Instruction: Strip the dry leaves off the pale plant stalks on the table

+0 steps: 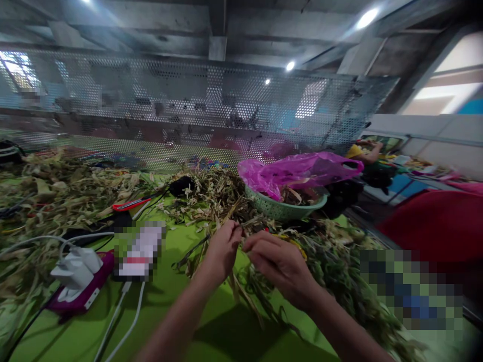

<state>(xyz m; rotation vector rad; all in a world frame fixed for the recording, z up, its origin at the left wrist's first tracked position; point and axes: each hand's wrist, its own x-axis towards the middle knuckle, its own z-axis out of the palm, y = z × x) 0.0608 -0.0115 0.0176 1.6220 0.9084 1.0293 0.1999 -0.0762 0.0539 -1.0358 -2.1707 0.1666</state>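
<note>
My left hand (222, 249) is closed in a pinch above the green table (211, 322). Dry, straw-coloured plant stalks (234, 207) show at its fingertips, and long limp leaves (249, 296) hang or lie below. Just to the right, my right hand (281, 264) has its fingers curled together, close to the left fingertips but apart from them. What it pinches, if anything, is hidden. A heap of greener withered leaves (339, 281) lies beside the right hand. Behind both hands stands a pale green plastic basket (281, 208) with a purple plastic bag (298, 173) over it.
Dried leaves (68, 196) cover the table's left. A red cutter (131, 204), a blurred-out phone (139, 251) with white cables, and a purple power strip (81, 301) lie nearer. A perforated metal screen (181, 110) stands behind; a person's arm (372, 153) and red cloth (433, 226) are right.
</note>
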